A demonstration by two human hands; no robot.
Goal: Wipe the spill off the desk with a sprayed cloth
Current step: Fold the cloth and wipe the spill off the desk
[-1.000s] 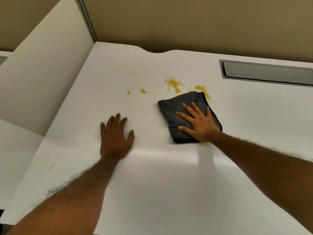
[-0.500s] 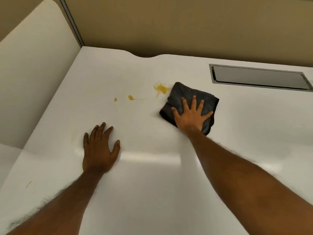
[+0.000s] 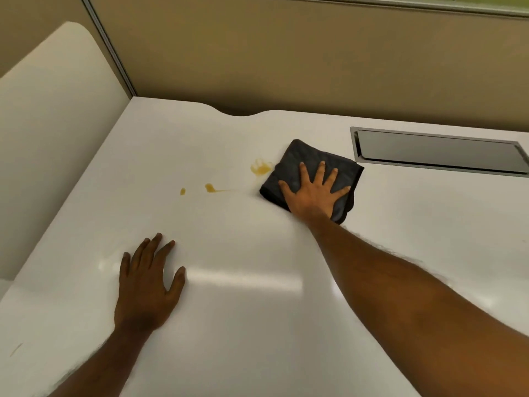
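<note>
dark grey cloth [image 3: 312, 167] lies right of centre frame under the flat, spread right hand [image 3: 313, 194]; yellow spill [image 3: 260, 167] touches its left edge, smaller drops [image 3: 210, 188] trailing leftward; left hand [image 3: 147, 285] rests open on the surface [image 3: 415, 224], lower left, holding nothing

Under the flat right hand [image 3: 313, 194], the middle of the dark folded cloth [image 3: 307, 160] hidden, and beneath the cloth itself whatever desk [image 3: 257, 325] surface or yellow spill [image 3: 260, 167] lies there, so how far the spill runs under its left edge cannot be told. Both forearms cut off by the bottom edge; the metal cable tray [image 3: 438, 151] clipped at the right edge and the side partition [image 3: 54, 133] at the left. Near the lower left corner, 1 faint yellowish streak [image 3: 16, 349], too small to identify.
</note>
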